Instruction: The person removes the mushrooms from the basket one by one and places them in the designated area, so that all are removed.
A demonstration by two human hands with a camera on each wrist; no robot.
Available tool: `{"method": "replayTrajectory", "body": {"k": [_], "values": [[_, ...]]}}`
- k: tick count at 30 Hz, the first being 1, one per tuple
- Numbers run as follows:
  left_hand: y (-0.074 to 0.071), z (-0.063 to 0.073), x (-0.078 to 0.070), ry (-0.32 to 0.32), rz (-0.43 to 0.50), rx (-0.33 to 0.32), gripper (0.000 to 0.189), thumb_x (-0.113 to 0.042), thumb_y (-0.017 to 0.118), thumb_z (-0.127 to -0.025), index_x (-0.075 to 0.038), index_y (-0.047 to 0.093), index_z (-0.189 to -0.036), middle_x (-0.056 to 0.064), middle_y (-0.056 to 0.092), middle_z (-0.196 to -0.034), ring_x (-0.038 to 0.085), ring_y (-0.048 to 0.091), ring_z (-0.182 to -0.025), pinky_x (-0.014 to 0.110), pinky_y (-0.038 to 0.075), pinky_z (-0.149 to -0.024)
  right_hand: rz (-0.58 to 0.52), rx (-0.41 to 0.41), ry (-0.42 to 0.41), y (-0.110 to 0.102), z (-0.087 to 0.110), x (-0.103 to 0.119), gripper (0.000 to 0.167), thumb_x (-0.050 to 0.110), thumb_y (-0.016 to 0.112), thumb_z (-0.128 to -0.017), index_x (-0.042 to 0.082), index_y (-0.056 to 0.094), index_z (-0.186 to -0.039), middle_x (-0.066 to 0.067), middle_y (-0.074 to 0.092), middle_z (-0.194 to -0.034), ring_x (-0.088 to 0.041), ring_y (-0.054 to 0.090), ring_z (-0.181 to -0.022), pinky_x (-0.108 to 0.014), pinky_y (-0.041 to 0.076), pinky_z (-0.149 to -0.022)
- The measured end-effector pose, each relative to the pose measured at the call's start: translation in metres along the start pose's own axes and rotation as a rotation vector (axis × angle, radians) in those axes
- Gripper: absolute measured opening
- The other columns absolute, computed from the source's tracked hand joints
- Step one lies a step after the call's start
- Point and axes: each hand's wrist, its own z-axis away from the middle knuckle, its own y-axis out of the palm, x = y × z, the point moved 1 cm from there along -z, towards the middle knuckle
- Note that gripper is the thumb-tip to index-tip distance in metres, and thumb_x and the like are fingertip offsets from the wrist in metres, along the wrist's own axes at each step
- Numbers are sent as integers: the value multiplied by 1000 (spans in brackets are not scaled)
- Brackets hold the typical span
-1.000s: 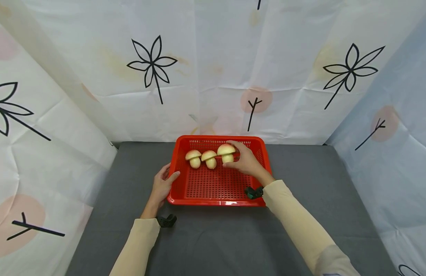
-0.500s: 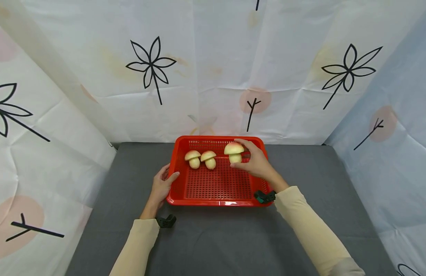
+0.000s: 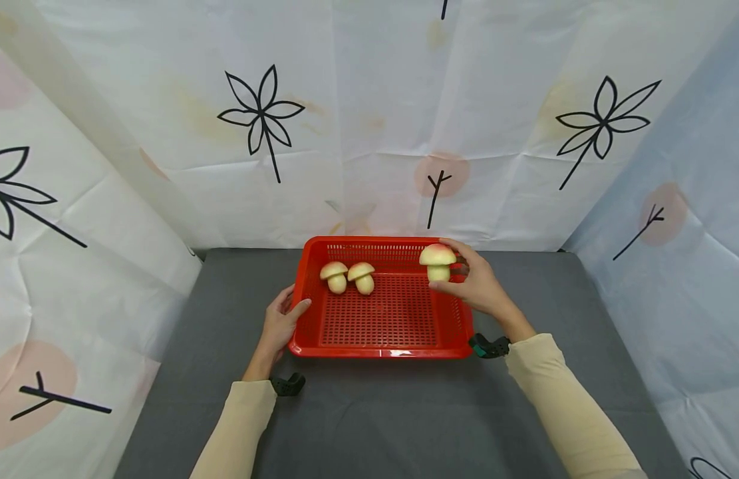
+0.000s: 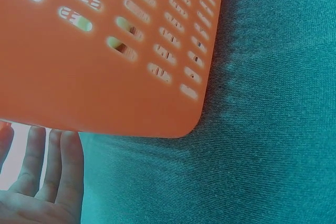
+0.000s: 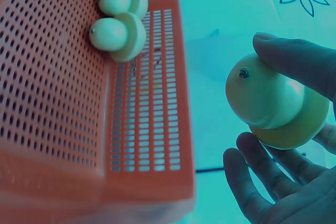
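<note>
A red perforated plastic basket (image 3: 378, 352) lies on the grey cloth. My left hand (image 3: 279, 324) holds its left side, thumb over the rim and fingers outside; in the left wrist view those fingers touch the basket wall (image 4: 94, 98). My right hand (image 3: 483, 285) pinches a toy mushroom (image 3: 438, 256), red-and-cream cap up, over the basket's right end. In the right wrist view, thumb and fingers clasp this mushroom (image 5: 262, 93) outside the basket wall. Two similar mushrooms, a left one (image 3: 336, 276) and a right one (image 3: 362, 277), sit side by side inside, toward the back left.
A grey cloth (image 3: 375, 426) covers the table under the basket. White fabric walls (image 3: 369, 120) with black leaf drawings stand behind and at both sides, close to the basket's back edge. Dark straps circle both wrists.
My right hand has carried the mushroom to the right, away from the other two and toward the basket's right side. The left hand and basket stay in place.
</note>
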Motion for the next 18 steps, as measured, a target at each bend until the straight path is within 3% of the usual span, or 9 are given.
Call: {"method": "replayTrajectory", "body": {"k": [6,13,18], "values": [[-2,-3,1,0,5,5,63,-14,65,-101,-7,35,-157,23,46,-150,45,51,-131,60,46,-103,10,-24,8,-13,12,-9,86,8,84,-85,6,36,-156,-22,49,-138,-43,61,-112,-56,53,-95],[-1,-1,0,3,-4,4,62,-15,65,-101,-7,37,-156,22,48,-148,45,53,-129,59,47,-102,25,-65,10,-30,23,-23,85,6,82,-86,4,35,-156,-22,48,-140,-42,62,-111,-22,54,-90],[0,1,0,24,-6,-5,60,-15,66,-100,-8,41,-154,22,51,-145,44,55,-126,58,50,-100,14,-102,22,-42,30,-34,85,4,81,-86,2,34,-156,-25,47,-139,-42,60,-112,-14,51,-86]]}}
